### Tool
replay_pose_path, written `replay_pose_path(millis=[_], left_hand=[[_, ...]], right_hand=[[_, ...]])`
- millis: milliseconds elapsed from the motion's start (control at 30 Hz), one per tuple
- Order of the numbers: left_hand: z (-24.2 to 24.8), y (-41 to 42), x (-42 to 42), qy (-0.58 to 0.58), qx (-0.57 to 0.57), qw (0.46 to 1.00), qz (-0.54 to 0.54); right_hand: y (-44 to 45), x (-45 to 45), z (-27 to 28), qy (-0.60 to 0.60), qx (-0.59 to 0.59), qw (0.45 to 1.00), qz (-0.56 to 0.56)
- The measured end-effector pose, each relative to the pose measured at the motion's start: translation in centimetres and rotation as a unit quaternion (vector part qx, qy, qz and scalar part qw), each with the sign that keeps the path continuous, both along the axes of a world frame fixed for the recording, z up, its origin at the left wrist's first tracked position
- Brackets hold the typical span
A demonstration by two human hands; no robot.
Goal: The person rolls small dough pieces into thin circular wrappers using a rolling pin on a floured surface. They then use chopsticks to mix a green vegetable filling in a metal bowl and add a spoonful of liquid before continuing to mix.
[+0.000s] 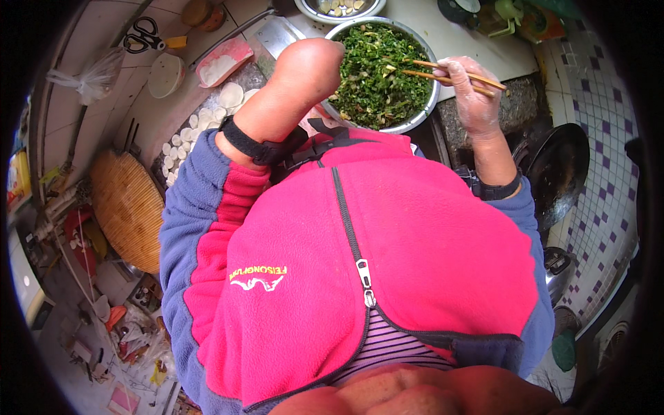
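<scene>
My right hand [473,96], dusted with white powder, holds a pair of wooden chopsticks [485,80]. Their tips reach into chopped leafy greens [381,72] that fill a metal bowl [431,106]. At the bowl's left rim is my left hand [314,65], bent at the wrist; its fingers do not show, so whether it holds anything is hidden. Many thin, pale dough rounds [231,95], partly overlapping, lie on the floured surface left of my left forearm. Behind them stands a pink tray [225,62] with white powder in it.
Beyond the greens is a second metal bowl [340,18] with pale pieces inside. A flat metal blade [279,35] lies left of it. A black wok [560,174] stands at right, a round wooden board [127,207] at left. Scissors [142,36] hang on the wall.
</scene>
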State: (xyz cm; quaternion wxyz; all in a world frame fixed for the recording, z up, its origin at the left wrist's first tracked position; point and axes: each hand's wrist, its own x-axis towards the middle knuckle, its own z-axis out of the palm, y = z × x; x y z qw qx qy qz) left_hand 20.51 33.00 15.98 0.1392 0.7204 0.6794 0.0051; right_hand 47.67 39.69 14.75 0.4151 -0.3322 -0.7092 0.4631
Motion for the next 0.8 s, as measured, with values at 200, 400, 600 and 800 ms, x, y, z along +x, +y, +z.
replay_pose_path(millis=[200, 400, 600, 800], left_hand=[[0.2, -0.6, -1.7, 0.073, -0.039, 0.997, 0.005], [-3.6, -0.4, -0.9, 0.050, -0.211, 0.976, -0.002], [-6.1, 0.5, -0.2, -0.073, -0.198, 0.976, 0.063], [-4.4, 0.0, 0.6, -0.049, -0.149, 0.986, 0.047]], right_hand=[[1.0, 1.6, 1.9, -0.228, 0.099, 0.967, -0.058], [0.3, 2.6, -4.8, -0.107, -0.260, 0.942, -0.185], [-0.3, 1.7, -10.1, 0.075, -0.377, 0.889, -0.250], [-0.5, 1.2, -9.3, 0.084, -0.328, 0.922, -0.186]])
